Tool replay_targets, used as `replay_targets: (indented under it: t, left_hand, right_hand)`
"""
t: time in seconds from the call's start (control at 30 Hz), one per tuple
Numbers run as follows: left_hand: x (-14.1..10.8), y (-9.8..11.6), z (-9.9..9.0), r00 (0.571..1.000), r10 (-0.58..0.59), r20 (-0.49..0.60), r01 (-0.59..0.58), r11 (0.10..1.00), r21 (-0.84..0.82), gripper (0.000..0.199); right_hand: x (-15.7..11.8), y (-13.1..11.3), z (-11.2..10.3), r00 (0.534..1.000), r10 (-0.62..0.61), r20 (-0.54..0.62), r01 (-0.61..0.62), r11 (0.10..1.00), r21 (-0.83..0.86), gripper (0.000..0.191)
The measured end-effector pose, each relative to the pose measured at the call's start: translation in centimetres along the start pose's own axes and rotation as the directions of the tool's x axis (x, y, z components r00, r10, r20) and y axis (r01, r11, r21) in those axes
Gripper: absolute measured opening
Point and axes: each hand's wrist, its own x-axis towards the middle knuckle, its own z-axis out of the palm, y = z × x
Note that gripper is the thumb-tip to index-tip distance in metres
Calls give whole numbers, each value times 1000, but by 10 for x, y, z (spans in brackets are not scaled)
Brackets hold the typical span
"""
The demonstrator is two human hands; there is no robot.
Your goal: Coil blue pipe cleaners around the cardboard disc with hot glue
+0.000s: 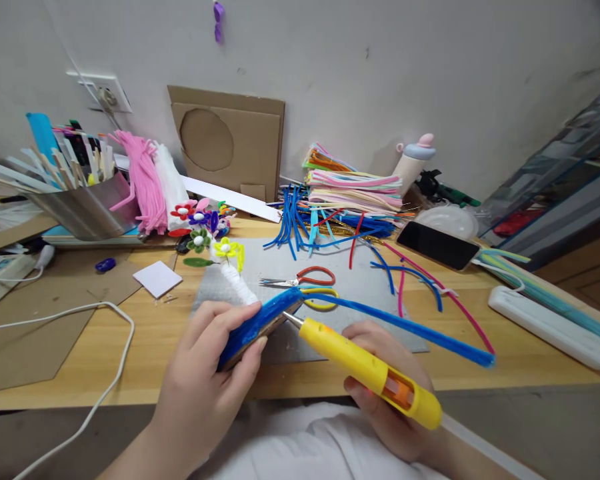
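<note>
My left hand pinches a flat piece covered in blue pipe cleaners, its edge brown like cardboard. A white-wrapped stem with pipe-cleaner flowers at its far end meets this piece. From its right corner a loose blue pipe cleaner stretches off to the right. My right hand is closed around a yellow hot glue gun. The gun's metal tip is at the blue piece's edge; whether it touches, I cannot tell. Scissors with red and yellow handles lie just beyond.
A grey mat lies under the work. Pipe-cleaner bundles and a phone are behind to the right, near a white power strip. A metal container of sticks stands left; a white cable crosses the front left.
</note>
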Motion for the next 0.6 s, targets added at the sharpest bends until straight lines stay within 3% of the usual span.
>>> replay_targets:
  t: [0.4,0.6]
  left_hand:
    - [1,1,1,1000,7,18,-7,1000,-15,28]
    - [2,1,1,1000,11,18,-11,1000,-21,29]
  right_hand:
    - [1,2,3,999,8,50,-9,1000,12,7]
    - [6,-3,6,999,-10,39,12,998,-56,23]
